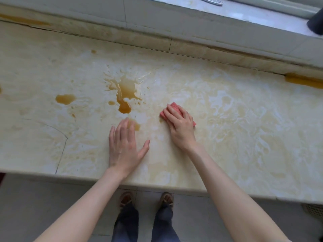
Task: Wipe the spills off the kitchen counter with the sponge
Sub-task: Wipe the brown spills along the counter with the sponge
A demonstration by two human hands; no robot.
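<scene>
sponge (175, 110) sits flat on the counter (244, 137) under the right hand (180, 124), fingers curled over it to press and push toward the big amber spill (125, 93) just left. left hand (125, 145) lies released, fingers straight, likely bracing.

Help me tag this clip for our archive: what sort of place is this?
Most likely a home kitchen: a pale marbled counter runs below a window sill, brown liquid spills lie on it, and the right hand holds a pink sponge to it.
</scene>
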